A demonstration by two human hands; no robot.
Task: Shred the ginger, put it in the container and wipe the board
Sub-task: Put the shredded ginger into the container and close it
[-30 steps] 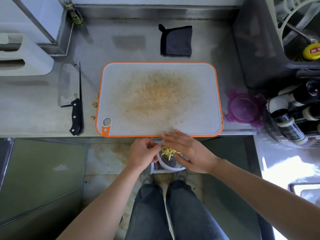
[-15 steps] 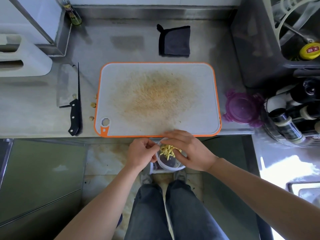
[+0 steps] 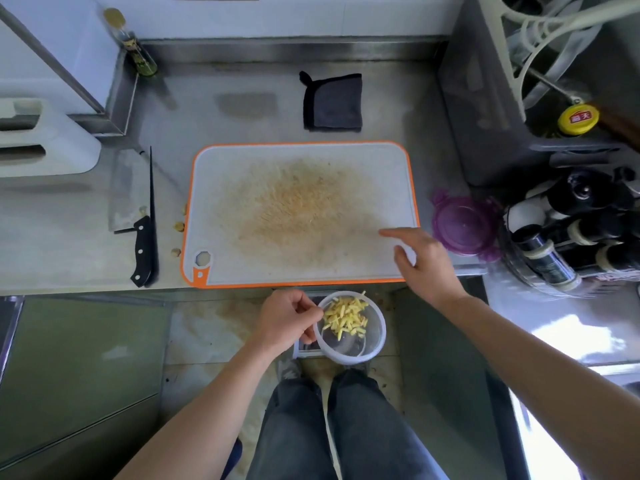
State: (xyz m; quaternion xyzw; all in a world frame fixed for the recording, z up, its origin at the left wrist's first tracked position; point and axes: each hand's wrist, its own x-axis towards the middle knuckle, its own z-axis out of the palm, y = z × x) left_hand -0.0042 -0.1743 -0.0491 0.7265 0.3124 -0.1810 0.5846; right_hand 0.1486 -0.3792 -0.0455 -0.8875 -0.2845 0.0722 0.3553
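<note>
A green bottle [image 3: 138,53] stands at eleven o'clock on the desk [image 3: 52,237]. At three o'clock crowd dark bottles [image 3: 568,230], with a yellow cap [image 3: 577,118] at two.

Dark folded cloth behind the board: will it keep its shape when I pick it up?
Probably floppy: the dark cloth lies flat in soft folded layers, so lifting one corner will likely open it. It looks thin, so likely light. On the steel counter it should slide easily.

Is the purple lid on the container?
No, the purple lid lies on the counter while the left hand holds the open container.
</note>
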